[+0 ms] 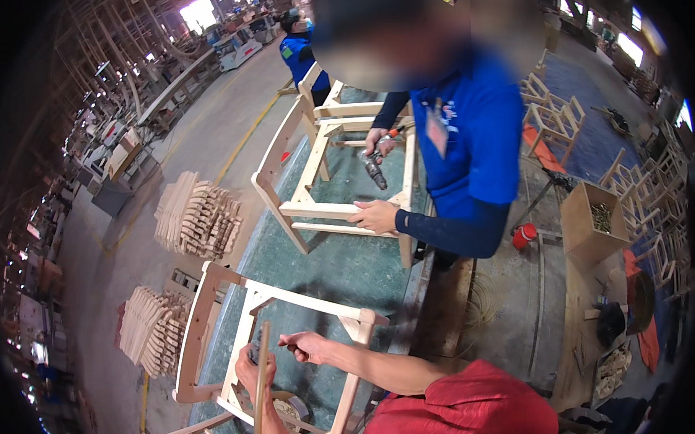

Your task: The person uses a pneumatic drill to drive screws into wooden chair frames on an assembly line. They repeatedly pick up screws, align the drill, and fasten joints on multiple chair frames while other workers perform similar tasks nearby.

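In front of me a pale wooden chair frame (312, 302) lies on the green worktable (284, 273). My left hand (255, 369) is closed round a dark tool, mostly hidden by the fingers, beside the frame's left rail. A tan hose (260, 396) runs upright past that hand. To its right, inside the frame's outline, my right hand (304, 346) is closed with fingertips pinched together; whatever they hold is too small to name. A round container (299, 406) with small pieces sits below my hands, partly hidden by my left forearm and the frame.
Across the table a co-worker in blue holds a power drill (374, 170) over a second chair frame (316, 209). Stacks of curved wooden parts (198, 218) stand on the left. A box of small hardware (592, 220) and a red container (524, 235) are at right.
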`<state>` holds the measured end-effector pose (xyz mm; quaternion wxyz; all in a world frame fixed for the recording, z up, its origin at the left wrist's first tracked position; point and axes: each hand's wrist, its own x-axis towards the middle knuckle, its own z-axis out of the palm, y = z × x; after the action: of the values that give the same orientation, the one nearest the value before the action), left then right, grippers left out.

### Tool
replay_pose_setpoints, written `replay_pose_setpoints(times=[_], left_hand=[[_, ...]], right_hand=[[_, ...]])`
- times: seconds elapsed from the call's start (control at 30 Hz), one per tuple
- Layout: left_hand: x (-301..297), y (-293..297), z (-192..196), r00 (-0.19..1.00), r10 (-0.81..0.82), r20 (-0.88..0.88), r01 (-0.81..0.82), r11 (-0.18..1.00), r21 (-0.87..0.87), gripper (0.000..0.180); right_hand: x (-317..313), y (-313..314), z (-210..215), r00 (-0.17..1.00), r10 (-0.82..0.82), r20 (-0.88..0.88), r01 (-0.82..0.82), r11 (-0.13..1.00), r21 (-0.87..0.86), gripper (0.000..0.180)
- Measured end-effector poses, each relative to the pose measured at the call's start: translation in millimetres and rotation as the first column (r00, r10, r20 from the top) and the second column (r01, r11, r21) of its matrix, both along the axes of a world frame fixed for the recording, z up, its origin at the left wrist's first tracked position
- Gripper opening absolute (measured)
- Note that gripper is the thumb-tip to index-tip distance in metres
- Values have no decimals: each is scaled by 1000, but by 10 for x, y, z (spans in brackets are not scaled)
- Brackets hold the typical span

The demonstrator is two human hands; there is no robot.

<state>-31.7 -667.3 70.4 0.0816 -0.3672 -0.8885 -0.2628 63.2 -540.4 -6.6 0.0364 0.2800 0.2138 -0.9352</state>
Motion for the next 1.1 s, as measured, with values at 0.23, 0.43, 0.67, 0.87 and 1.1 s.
replay_pose_setpoints(times=[0.23,0.43,0.67,0.87,1.1], left_hand=[[627,-227,909,942,-288,169,-57,361,931,36],[1179,-588,1143,954,-284,-93,155,205,966,39],[1477,-767,1301,976,-174,-128,138,50,989,34],[1577,-967,1296,982,-166,-90,93,13,996,35],[1535,-1034,1269,982,-130,-139,147,51,988,34]], right_hand=[[471,-54,524,984,-115,-135,128,987,93,17],[446,-593,981,945,-269,-184,242,958,-156,23],[411,-1058,1154,939,-272,-210,225,949,-221,25],[460,-1262,1176,958,-215,-190,179,966,-189,26],[569,-1224,1008,967,-189,-170,151,965,-212,23]])
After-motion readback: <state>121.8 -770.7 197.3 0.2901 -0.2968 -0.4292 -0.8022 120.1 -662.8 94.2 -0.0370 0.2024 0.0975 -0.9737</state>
